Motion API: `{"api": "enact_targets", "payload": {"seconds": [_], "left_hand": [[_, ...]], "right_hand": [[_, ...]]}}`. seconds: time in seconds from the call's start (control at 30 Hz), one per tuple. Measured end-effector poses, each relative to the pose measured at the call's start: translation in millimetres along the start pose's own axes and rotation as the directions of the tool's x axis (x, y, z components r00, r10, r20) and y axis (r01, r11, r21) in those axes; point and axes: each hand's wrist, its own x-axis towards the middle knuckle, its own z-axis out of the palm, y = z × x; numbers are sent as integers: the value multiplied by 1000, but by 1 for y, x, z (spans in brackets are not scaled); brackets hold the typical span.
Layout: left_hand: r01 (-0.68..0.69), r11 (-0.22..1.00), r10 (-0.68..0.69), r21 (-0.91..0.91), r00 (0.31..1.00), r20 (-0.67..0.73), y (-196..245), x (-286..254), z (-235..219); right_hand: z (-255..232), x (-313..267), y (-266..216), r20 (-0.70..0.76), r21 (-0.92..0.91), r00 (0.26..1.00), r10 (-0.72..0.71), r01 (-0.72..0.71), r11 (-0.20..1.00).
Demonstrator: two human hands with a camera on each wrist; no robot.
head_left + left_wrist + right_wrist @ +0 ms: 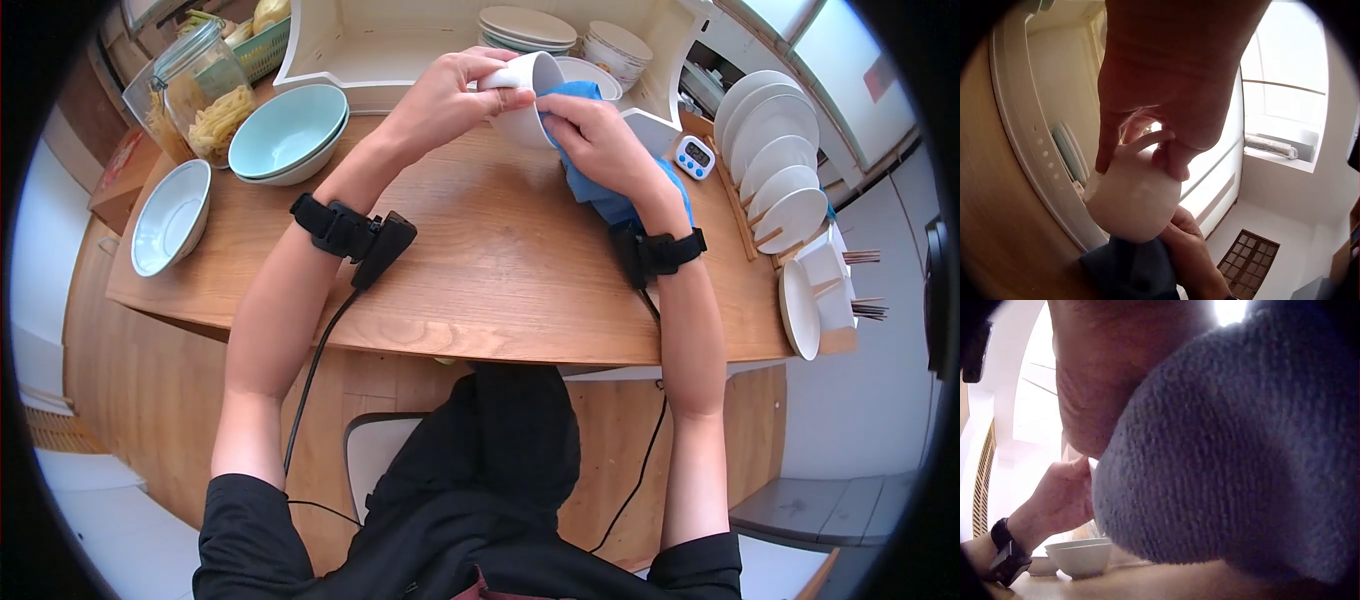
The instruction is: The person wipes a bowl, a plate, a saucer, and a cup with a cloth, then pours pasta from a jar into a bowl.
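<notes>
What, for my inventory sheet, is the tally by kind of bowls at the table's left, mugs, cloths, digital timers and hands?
Bowls at the left: 3 visible
White mug: 1
Blue cloth: 1
Digital timer: 1
Left hand and right hand: 2
Total: 8

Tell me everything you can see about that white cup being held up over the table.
The white cup is plain, smooth and rounded, apparently glazed ceramic, with a looped handle visible in the left wrist view. It is held above the wooden table, tipped sideways so its open mouth faces the right hand. The left hand grips it near the handle. A blue cloth, held in the right hand, meets its mouth; how far it reaches inside is hidden.
</notes>
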Motion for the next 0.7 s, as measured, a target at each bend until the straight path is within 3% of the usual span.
{"api": "enact_targets", "payload": {"seconds": [0.03, 0.1, 0.13, 0.17, 0.23, 0.27, 0.3, 0.33, 0.37, 0.43, 0.47, 0.53, 0.57, 0.63, 0.7], "left_hand": [[-1, 1000, 1, 0, 1000, 2, -1, 1, 1], [49, 988, -50, -148, 999, 0, -1, 0, 1], [50, 988, -51, -148, 999, 0, -2, 0, 1], [103, 983, -103, -153, 995, 10, -1, -1, 0], [157, 975, -156, -156, 988, 21, -1, -1, -1], [172, 974, -166, -150, 985, 48, -2, -1, -2], [186, 972, -177, -143, 981, 76, -3, -1, -2], [186, 972, -177, -143, 981, 76, -3, -2, 0], [192, 972, -180, -139, 979, 96, -3, -2, 1], [199, 971, -183, -135, 976, 118, -1, -3, 4], [205, 964, -182, -167, 972, 148, 0, -3, 5], [213, 957, -178, -198, 968, 179, 2, -4, 6], [226, 951, -191, -210, 966, 174, 5, -4, 4], [239, 945, -205, -222, 964, 167, 6, -6, 2], [249, 927, -215, -281, 966, 146, 4, -6, -1]], "right_hand": [[-1, -1, 4, -2, -1, 1000, 1, -2, 1000], [-6, 0, 7, -251, 15, 966, 64, -62, 998], [-6, 2, 18, -432, -43, 901, -30, 13, 999], [-12, 2, 22, -431, -42, 902, -30, 13, 999], [-22, 1, 31, -740, 6, 663, 114, -164, 986], [-23, 2, 34, -740, 6, 663, 115, -164, 986], [-24, 2, 38, -745, 277, 613, 263, -75, 958], [-24, 2, 41, -707, 522, 575, 411, 32, 853], [-23, 3, 35, -707, 522, 575, 412, 32, 853], [-18, 3, 24, -605, 603, 698, 385, 86, 793], [-16, 4, 17, -605, 603, 697, 386, 85, 793], [-12, 4, 2, -336, 713, 914, 228, 89, 695], [-9, 3, -4, -336, 713, 914, 228, 89, 695], [-5, 3, -12, -195, 747, 978, 69, 102, 657], [-4, 3, -7, -194, 695, 979, 57, 96, 712]]}}
